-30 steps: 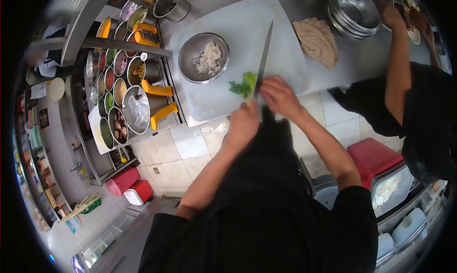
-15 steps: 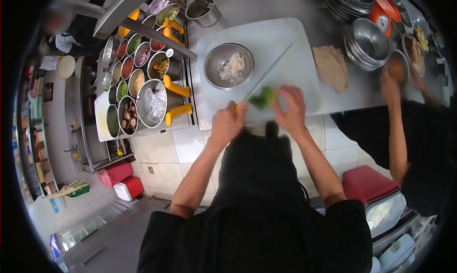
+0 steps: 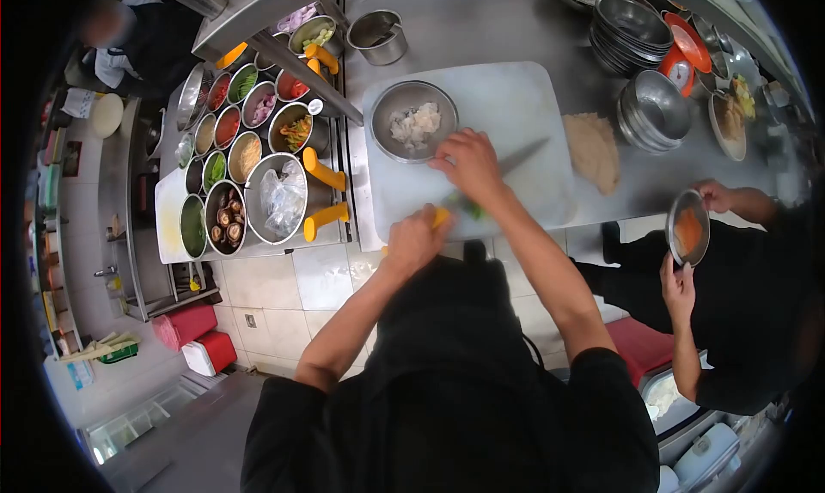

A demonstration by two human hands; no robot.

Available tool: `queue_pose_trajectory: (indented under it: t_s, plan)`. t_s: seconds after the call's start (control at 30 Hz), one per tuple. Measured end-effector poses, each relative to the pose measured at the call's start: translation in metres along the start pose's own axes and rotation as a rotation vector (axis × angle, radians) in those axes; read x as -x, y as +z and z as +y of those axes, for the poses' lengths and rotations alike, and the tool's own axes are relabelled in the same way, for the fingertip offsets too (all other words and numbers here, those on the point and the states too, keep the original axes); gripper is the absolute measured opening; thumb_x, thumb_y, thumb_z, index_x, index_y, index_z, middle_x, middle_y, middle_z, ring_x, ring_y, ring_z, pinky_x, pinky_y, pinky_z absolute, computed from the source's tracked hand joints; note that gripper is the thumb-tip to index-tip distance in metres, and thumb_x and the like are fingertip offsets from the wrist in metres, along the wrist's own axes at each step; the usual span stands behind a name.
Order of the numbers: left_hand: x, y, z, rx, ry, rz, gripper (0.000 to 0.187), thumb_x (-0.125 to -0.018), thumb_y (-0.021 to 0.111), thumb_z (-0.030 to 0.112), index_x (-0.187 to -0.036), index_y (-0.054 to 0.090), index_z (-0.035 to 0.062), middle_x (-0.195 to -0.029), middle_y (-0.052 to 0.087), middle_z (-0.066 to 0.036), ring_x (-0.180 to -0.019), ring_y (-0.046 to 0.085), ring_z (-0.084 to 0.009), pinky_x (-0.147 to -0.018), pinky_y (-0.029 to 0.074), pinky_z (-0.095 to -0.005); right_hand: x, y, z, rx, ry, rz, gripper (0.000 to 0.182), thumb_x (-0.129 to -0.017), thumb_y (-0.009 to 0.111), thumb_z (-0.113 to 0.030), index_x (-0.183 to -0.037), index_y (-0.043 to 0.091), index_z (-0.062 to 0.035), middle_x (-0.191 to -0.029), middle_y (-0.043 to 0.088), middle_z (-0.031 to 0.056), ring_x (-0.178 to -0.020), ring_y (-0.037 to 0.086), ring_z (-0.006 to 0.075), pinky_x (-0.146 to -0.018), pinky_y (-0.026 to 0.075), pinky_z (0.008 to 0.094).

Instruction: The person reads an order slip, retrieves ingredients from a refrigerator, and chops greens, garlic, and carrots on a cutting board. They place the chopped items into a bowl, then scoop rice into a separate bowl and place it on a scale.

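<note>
left hand (image 3: 415,239) gripping knife (image 3: 498,173), right hand (image 3: 468,162) over greens (image 3: 471,208)

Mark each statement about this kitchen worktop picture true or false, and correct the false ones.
1. The left hand grips a knife by its yellow handle. True.
2. The right hand rests inside the steel bowl. False: it is at the bowl's rim, over the white cutting board.
3. The steel bowl holds pale chopped food. True.
4. The co-worker's hands hold a red plate. False: they hold a small metal bowl.
5. The beige cloth lies left of the board. False: it lies to its right.
</note>
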State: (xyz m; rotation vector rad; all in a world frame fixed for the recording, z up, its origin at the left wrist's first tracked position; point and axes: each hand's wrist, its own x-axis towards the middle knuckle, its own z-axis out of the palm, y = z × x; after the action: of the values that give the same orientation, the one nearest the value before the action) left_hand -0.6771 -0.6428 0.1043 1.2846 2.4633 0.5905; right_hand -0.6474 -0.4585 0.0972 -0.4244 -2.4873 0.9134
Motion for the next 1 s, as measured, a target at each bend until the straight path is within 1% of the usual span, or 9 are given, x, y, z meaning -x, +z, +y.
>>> queue_pose_trajectory:
  t_s: [0.33,0.47,0.57,0.63,0.7,0.77,0.83,0.87,1.0]
  plan:
    - [-0.005,-0.021,-0.014,0.073,0.186,-0.046,0.046,-0.088,0.064,0.047,-0.086,0.055,0.001,-0.077,0.067,-0.019,-0.067,0.066,-0.0389,-0.056,0.051,-0.0465,0.045,-0.035,-0.02,0.198,0.205,-0.17,0.03,-0.063,0.083,-0.033,-0.083,0.069,-0.0156,-0.099,0.06,0.0012,-0.101,0.051,0.0243,-0.089,0.036,0.0402]
    - [0.0,-0.024,-0.027,0.074,0.216,-0.09,0.047,-0.089,0.063,0.046,-0.087,0.056,0.0002,-0.078,0.067,-0.019,-0.068,0.066,-0.0393,-0.058,0.052,-0.0471,0.052,-0.017,-0.012,0.28,0.325,-0.033,0.032,-0.07,0.08,-0.024,-0.096,0.068,-0.0093,-0.103,0.061,0.0074,-0.103,0.055,0.0283,-0.089,0.041,0.0441]
    - [0.011,-0.042,-0.035,0.108,0.175,-0.152,0.048,-0.09,0.062,0.046,-0.087,0.057,-0.0015,-0.077,0.067,-0.021,-0.068,0.065,-0.0407,-0.058,0.052,-0.0476,0.086,0.008,0.04,0.338,-0.016,0.395,0.031,-0.079,0.072,-0.018,-0.105,0.065,-0.0031,-0.107,0.062,0.015,-0.102,0.055,0.0349,-0.09,0.043,0.0463]
    - [0.016,-0.052,-0.047,0.136,0.099,-0.225,0.05,-0.091,0.06,0.046,-0.086,0.058,-0.0031,-0.077,0.066,-0.023,-0.065,0.064,-0.0426,-0.059,0.052,-0.048,0.078,-0.01,0.006,0.17,0.173,0.531,0.03,-0.084,0.066,-0.017,-0.109,0.063,-0.0003,-0.109,0.062,0.0181,-0.105,0.054,0.0371,-0.093,0.042,0.046]
    - [0.022,-0.027,-0.081,0.28,0.225,-0.057,0.053,-0.093,0.056,0.049,-0.083,0.058,-0.0034,-0.07,0.064,-0.021,-0.056,0.062,-0.0376,-0.053,0.051,-0.044,0.086,-0.011,0.004,0.259,0.302,0.552,0.027,-0.094,0.055,-0.015,-0.115,0.06,0.0009,-0.114,0.06,0.021,-0.112,0.051,0.0405,-0.097,0.039,0.0467]
    - [0.022,-0.042,-0.086,0.485,0.067,-0.18,0.056,-0.095,0.053,0.052,-0.082,0.058,-0.0029,-0.063,0.06,-0.017,-0.047,0.059,-0.0309,-0.047,0.048,-0.039,0.087,-0.004,-0.008,0.221,0.433,0.649,0.029,-0.096,0.05,-0.015,-0.118,0.058,0.0015,-0.119,0.058,0.0234,-0.115,0.05,0.0402,-0.099,0.038,0.0468]
    - [0.025,-0.071,-0.083,0.727,-0.39,-0.598,0.059,-0.096,0.048,0.055,-0.081,0.057,-0.0017,-0.057,0.055,-0.011,-0.04,0.052,-0.0224,-0.04,0.044,-0.0332,0.092,0.012,-0.004,0.199,0.424,0.675,0.031,-0.097,0.05,-0.017,-0.12,0.056,0.0026,-0.121,0.056,0.0245,-0.116,0.049,0.0405,-0.1,0.037,0.0466]
    - [0.026,-0.062,-0.094,0.865,-0.465,-0.648,0.063,-0.096,0.043,0.06,-0.08,0.055,0.0005,-0.054,0.048,-0.005,-0.038,0.046,-0.0137,-0.034,0.036,-0.0279,0.094,0.02,-0.001,0.189,0.417,0.689,0.032,-0.097,0.05,-0.018,-0.121,0.055,0.0032,-0.123,0.055,0.0251,-0.117,0.048,0.0407,-0.1,0.037,0.0466]
    - [0.026,-0.06,-0.112,1.091,-0.584,-0.801,0.066,-0.096,0.039,0.063,-0.081,0.052,0.0004,-0.054,0.046,-0.005,-0.037,0.044,-0.015,-0.033,0.035,-0.0302,0.097,0.051,0.004,0.257,0.532,0.569,0.04,-0.099,0.049,-0.023,-0.13,0.052,0.0024,-0.138,0.048,0.0245,-0.131,0.041,0.0408,-0.107,0.033,0.046]
